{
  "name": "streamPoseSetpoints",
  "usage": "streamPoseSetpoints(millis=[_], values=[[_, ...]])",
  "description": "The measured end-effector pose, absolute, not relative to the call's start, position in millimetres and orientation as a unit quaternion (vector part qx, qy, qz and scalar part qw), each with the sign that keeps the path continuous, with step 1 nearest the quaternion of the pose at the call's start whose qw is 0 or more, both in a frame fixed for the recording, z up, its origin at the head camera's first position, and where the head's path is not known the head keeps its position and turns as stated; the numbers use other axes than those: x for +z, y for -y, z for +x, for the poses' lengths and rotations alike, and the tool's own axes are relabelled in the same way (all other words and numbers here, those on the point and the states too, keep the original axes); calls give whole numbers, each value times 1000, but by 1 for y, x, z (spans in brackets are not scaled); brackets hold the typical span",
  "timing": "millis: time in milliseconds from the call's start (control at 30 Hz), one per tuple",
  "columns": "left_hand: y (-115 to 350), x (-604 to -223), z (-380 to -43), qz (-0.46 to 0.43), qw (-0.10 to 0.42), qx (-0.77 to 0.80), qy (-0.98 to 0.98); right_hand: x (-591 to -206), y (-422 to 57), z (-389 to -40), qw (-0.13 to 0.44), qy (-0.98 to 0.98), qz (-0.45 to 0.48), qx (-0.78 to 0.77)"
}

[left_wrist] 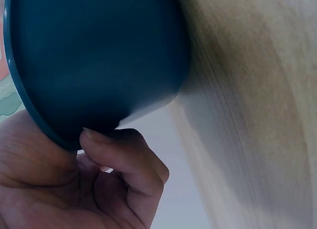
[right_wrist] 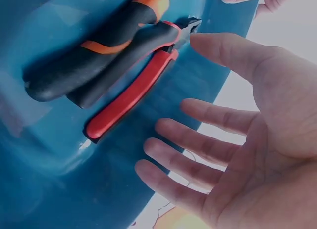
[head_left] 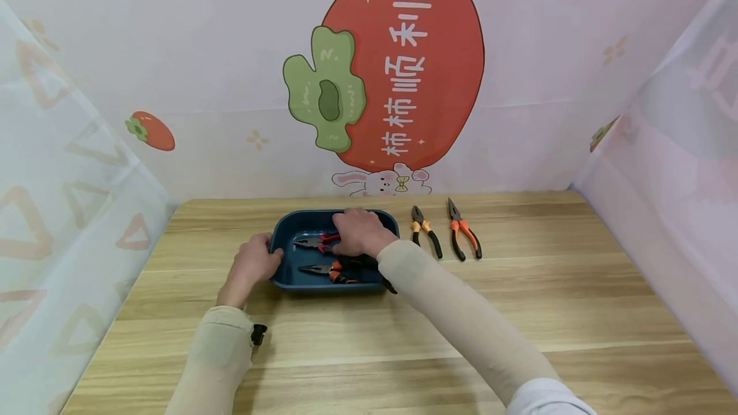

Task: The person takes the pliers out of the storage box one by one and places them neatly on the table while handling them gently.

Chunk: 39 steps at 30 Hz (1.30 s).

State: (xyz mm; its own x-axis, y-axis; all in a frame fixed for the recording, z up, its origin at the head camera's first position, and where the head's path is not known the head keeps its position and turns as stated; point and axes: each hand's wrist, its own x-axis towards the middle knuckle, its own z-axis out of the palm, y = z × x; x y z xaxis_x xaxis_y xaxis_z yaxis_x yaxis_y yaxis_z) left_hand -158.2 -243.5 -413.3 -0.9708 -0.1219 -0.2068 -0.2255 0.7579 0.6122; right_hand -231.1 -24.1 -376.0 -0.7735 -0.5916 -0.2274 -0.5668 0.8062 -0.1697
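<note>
My left hand (head_left: 254, 261) grips the left end of a dark blue tray (head_left: 328, 287), its thumb and fingers at the rim (left_wrist: 39, 121). Over the tray's right part is my right hand (head_left: 362, 233). In the right wrist view that hand (right_wrist: 247, 115) has its fingers spread, with nothing held. Beside them in the tray lie pliers with red and black handles (right_wrist: 131, 95). Alongside are pliers with orange and black handles (right_wrist: 94, 53); their jaws (head_left: 314, 269) point left in the head view. My right forearm hides part of the tray's right end.
Right of the tray, pliers with yellow and black handles (head_left: 425, 228) lie on the wooden table (head_left: 519, 287). Farther right are long-nosed pliers with orange and black handles (head_left: 463, 229). A printed cloth (head_left: 230, 69) hangs behind the table and at both sides.
</note>
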Motion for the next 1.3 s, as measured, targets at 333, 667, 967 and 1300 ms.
streamPoseSetpoints(millis=[333, 667, 967, 1300], values=[[244, -416, -158, -93, 75, 331, -936, -369, 31, -234, 143, -935, -323, -40], [244, -417, -160, -93, 75, 333, -935, -375, 40, -237, 161, -935, -317, -11], [243, -414, -160, -97, 73, 335, -934, -377, 42, -238, 182, -933, -311, -14], [244, -415, -160, -99, 77, 340, -932, -379, 41, -239, 233, -922, -308, -19]])
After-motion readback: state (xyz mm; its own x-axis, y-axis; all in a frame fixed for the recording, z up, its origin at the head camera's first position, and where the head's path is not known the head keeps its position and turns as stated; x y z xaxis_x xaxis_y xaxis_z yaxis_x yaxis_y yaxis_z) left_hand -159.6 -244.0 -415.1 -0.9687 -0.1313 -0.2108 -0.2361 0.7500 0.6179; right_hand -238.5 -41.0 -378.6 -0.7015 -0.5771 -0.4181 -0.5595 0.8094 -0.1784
